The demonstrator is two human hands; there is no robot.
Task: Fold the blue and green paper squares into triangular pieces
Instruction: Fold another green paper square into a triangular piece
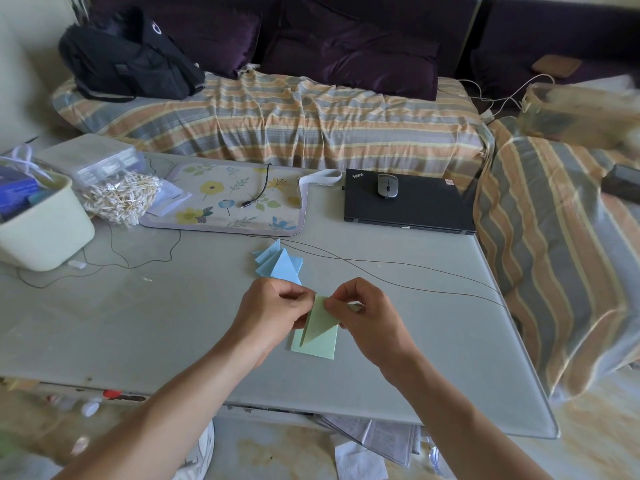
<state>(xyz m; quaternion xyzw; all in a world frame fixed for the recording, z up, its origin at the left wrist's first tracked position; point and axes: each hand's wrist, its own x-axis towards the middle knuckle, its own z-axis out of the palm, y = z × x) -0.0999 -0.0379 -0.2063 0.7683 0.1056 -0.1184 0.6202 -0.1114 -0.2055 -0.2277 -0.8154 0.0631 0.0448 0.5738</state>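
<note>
Both bare forearms reach forward from the near edge of the worktop (381,393) and converge over its middle. The left hand (273,313) lies palm-down with its fingers curled inward, their tips pinching the left edge of the green paper (317,336) near its top. The right hand (367,320) sits just beside it, knuckles raised, with thumb and forefinger pinching the top corner of the same sheet. The two hands nearly touch above the paper's upper end. Both wrists are bent slightly inward, and each grip is closed on the sheet.
</note>
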